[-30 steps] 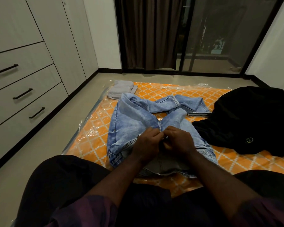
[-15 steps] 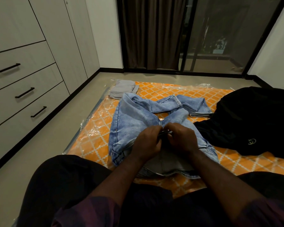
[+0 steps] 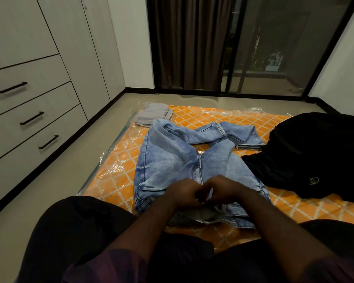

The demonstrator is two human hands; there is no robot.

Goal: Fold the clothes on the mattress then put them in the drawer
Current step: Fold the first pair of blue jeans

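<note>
Just below the middle of the frame our left hand (image 3: 183,193) and right hand (image 3: 227,188) meet knuckle to knuckle. Both have their fingers curled in, and both pinch the waist of the jeans (image 3: 168,160) at the front opening. What the fingertips do under the knuckles is hidden from us.

The jeans lie front side up on the mattress (image 3: 114,176), waist toward the bottom of the frame. The legs run up toward the centre, then bend to the right, one lying over the other. Their hems end near the black garment (image 3: 315,152) heaped at the right edge, which bears a small pale logo low on its cloth. That heap touches the right side of the jeans.

Above the jeans, at the top left corner of the mattress, sits a folded grey cloth (image 3: 152,114), just touching the bend of the jeans. The mattress has an orange cover with a white lattice, under clear plastic wrap, and rests on the pale floor (image 3: 49,190).

On the left of the frame a white cabinet shows three drawers (image 3: 29,119) with dark bar handles, all closed. At the top centre hangs a dark curtain (image 3: 184,41) beside a glass door (image 3: 274,48).

Our legs (image 3: 70,231) in dark trousers fill the bottom of the frame.
</note>
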